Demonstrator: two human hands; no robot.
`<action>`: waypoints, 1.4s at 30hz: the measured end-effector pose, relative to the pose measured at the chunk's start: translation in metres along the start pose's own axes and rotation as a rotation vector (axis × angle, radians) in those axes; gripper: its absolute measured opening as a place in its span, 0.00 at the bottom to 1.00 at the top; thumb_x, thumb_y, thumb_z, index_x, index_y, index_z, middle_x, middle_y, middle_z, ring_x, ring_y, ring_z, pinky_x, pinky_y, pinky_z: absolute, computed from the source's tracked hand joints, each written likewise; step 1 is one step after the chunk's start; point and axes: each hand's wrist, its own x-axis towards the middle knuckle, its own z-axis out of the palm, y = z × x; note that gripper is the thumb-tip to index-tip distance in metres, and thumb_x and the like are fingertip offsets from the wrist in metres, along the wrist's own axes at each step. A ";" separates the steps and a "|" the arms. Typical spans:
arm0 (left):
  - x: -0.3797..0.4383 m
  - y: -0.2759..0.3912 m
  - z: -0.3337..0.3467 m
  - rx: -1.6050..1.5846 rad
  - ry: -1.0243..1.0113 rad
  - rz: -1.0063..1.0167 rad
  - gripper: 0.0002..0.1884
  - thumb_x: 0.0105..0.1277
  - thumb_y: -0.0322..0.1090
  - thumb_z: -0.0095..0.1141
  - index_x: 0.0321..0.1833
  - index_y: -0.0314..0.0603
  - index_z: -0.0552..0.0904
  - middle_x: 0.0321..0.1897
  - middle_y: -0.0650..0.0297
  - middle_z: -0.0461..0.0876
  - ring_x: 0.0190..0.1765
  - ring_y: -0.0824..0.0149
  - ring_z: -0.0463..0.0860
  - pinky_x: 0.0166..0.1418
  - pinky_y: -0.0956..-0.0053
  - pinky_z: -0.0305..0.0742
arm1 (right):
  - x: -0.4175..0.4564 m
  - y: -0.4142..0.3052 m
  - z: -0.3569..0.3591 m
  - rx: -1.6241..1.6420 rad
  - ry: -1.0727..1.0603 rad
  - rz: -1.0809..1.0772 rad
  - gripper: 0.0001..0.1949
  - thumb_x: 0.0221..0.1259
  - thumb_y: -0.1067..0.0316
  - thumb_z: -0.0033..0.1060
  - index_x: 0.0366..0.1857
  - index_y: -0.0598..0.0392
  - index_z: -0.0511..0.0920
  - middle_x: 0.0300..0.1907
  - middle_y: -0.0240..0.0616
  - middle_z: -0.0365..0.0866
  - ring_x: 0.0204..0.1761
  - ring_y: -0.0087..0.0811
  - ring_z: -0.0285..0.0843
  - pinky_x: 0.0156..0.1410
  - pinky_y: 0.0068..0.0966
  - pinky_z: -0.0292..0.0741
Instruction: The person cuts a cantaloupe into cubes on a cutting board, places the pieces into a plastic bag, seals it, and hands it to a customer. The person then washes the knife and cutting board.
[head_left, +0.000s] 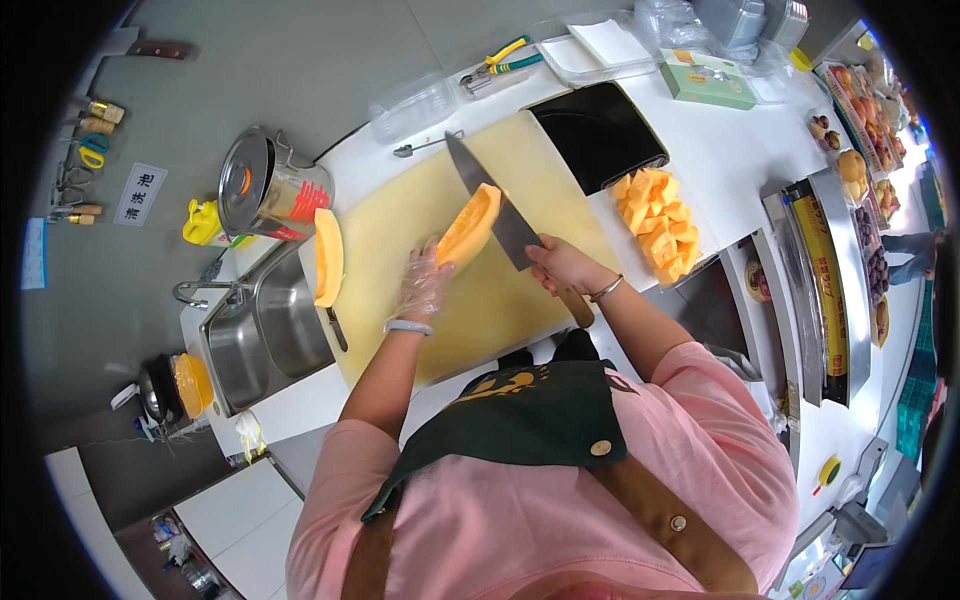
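Observation:
My left hand (425, 281), in a clear plastic glove, holds the near end of an orange melon wedge (471, 225) over the large yellowish cutting board (390, 217). My right hand (566, 264) is bare and grips a large kitchen knife (491, 199) near the base of its blade, the wooden handle showing below the fingers. The blade slants just beyond and beside the wedge; I cannot tell whether they touch. A second melon wedge (328, 259) lies at the board's left edge, with a small dark-handled knife (338, 330) below it. Cut melon chunks (658, 225) fill a clear tray right of the board.
A double steel sink (262, 322) with a faucet (196, 294) lies at the left. A lidded clear pot (274, 187) and a yellow bottle (202, 223) stand beyond it. A black tray (600, 135), a peeler-like tool (427, 145), pliers-like tools (502, 64) and a green box (707, 80) line the counter's far side.

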 end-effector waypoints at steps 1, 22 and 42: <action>0.000 0.006 -0.003 0.003 -0.016 -0.028 0.30 0.62 0.41 0.57 0.66 0.40 0.66 0.60 0.46 0.69 0.61 0.46 0.70 0.63 0.56 0.69 | -0.002 0.003 0.001 -0.022 -0.035 0.019 0.08 0.73 0.60 0.43 0.44 0.52 0.64 0.20 0.32 0.69 0.13 0.22 0.64 0.19 0.23 0.69; 0.034 -0.021 -0.022 0.188 -0.054 0.055 0.31 0.62 0.44 0.58 0.65 0.34 0.69 0.59 0.44 0.71 0.61 0.47 0.72 0.63 0.60 0.69 | -0.185 0.050 -0.031 0.313 0.311 0.120 0.11 0.70 0.56 0.50 0.44 0.51 0.70 0.18 0.30 0.70 0.13 0.21 0.65 0.16 0.19 0.64; 0.033 0.013 -0.026 0.325 -0.185 0.179 0.33 0.57 0.40 0.64 0.66 0.41 0.68 0.51 0.52 0.79 0.55 0.52 0.78 0.58 0.60 0.72 | -0.031 -0.008 -0.021 -0.110 0.216 -0.130 0.11 0.71 0.61 0.42 0.36 0.58 0.67 0.18 0.33 0.69 0.12 0.25 0.66 0.19 0.25 0.68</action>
